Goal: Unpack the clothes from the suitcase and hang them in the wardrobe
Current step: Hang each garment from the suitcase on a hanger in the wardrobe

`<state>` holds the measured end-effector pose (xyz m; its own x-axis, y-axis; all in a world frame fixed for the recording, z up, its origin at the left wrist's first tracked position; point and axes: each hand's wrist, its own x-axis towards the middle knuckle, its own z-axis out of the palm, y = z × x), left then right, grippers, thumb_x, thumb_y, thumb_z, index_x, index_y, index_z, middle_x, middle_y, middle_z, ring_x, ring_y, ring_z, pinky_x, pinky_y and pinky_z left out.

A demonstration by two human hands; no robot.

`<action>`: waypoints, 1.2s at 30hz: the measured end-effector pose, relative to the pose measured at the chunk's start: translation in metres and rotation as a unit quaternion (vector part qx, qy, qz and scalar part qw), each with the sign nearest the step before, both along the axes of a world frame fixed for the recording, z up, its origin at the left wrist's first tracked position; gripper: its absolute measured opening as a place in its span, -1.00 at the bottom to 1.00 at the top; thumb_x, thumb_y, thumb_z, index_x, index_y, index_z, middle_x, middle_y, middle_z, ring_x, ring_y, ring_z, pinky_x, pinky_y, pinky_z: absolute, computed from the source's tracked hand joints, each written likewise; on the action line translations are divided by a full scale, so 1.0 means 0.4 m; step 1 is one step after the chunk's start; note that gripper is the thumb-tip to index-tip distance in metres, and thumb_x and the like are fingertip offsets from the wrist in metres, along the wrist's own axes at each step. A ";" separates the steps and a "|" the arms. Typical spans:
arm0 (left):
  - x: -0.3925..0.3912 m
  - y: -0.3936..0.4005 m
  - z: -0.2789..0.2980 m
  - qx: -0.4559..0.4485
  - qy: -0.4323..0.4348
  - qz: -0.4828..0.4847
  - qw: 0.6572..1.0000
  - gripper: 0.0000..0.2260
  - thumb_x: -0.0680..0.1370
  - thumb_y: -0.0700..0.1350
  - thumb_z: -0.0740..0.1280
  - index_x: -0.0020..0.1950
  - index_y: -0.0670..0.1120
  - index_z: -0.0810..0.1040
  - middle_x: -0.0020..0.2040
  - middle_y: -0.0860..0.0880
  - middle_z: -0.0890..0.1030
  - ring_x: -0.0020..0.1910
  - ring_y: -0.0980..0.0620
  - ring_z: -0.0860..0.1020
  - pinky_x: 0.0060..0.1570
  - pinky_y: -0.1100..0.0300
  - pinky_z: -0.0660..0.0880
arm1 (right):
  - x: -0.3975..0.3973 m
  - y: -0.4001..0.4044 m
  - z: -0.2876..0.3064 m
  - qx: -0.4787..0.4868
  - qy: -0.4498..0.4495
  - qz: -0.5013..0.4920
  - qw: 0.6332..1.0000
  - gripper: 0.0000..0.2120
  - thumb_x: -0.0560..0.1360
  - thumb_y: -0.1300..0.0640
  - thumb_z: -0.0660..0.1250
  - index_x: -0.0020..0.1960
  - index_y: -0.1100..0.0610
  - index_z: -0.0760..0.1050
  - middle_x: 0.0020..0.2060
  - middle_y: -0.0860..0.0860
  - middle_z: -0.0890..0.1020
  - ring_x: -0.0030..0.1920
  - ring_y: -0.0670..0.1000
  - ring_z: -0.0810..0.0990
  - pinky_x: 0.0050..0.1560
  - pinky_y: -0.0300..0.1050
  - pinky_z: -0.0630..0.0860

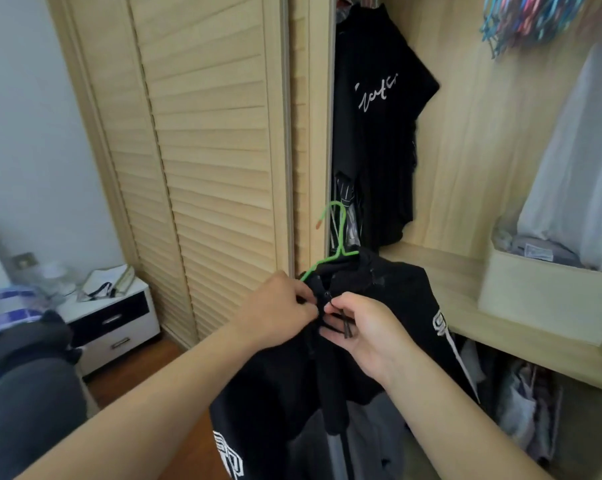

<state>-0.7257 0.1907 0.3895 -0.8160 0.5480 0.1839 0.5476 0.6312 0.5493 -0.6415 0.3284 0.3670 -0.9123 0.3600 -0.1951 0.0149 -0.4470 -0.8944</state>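
Both hands, left hand (pixel 281 309) and right hand (pixel 365 332), pinched the black hoodie (pixel 389 299) at its collar on the green hanger (pixel 341 233); an uneven tug risked slipping it off.

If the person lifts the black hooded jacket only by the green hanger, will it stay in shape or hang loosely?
The black hooded jacket likely droops: its cloth already folds below both hands. The thin green wire hanger may flex slightly, and the garment could slide off.

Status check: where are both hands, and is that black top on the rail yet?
Both hands pinching black top at collar. On green hanger, not on rail. Hung shirt beyond.
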 end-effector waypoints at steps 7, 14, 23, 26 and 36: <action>-0.027 -0.115 -0.024 -0.015 0.067 0.087 0.994 -0.82 0.53 0.21 0.39 -0.13 0.15 0.67 -0.10 0.13 0.59 -0.14 0.08 0.58 -0.20 0.14 0.51 | -0.038 -0.157 -0.018 -0.080 -0.027 0.030 0.996 -0.86 0.52 0.27 0.35 -0.17 0.25 0.65 -0.14 0.12 0.67 0.05 0.13 0.61 0.20 0.14 0.57; -0.016 -0.169 -0.057 -0.088 0.208 0.052 0.973 -0.81 0.61 0.16 0.30 0.03 0.12 0.65 -0.05 0.11 0.40 -0.06 0.01 0.54 -0.22 0.12 0.36 | -0.100 -0.204 0.052 -0.119 -0.044 -0.040 0.991 -0.91 0.55 0.27 0.27 0.00 0.25 0.53 -0.53 -0.01 0.54 -0.50 -0.09 0.26 -0.35 -0.20 0.18; -0.090 -0.254 0.031 0.173 -0.193 -0.008 0.966 -0.90 0.58 -0.14 0.44 0.03 -0.05 0.54 -0.13 -0.05 0.62 -0.13 0.00 0.57 -0.21 0.23 0.46 | -0.030 -0.189 0.005 -0.013 -0.016 -0.067 0.998 -0.85 0.49 0.24 0.31 -0.23 0.25 0.58 -0.48 0.00 0.38 -0.49 -0.07 0.28 -0.36 -0.17 0.23; -0.106 -0.253 0.065 0.155 -0.201 0.007 0.967 -0.84 0.58 0.06 0.42 0.03 0.02 0.54 -0.13 -0.06 0.67 -0.17 -0.04 0.62 -0.20 0.16 0.52 | 0.025 -0.156 -0.016 0.116 -0.074 -0.022 0.990 -0.79 0.54 0.16 0.31 -0.20 0.24 0.61 -0.47 -0.02 0.38 -0.46 -0.07 0.32 -0.34 -0.18 0.32; -0.118 -0.169 0.162 0.103 0.088 -0.102 0.986 -0.83 0.63 -0.01 0.36 -0.13 0.14 0.67 -0.16 0.12 0.65 -0.11 0.07 0.60 -0.02 0.07 0.53 | 0.032 0.156 0.109 0.681 0.019 -0.021 0.732 -0.67 0.65 -0.05 0.20 0.41 -0.11 0.43 0.26 -0.18 0.54 0.29 -0.15 0.47 0.35 -0.09 0.40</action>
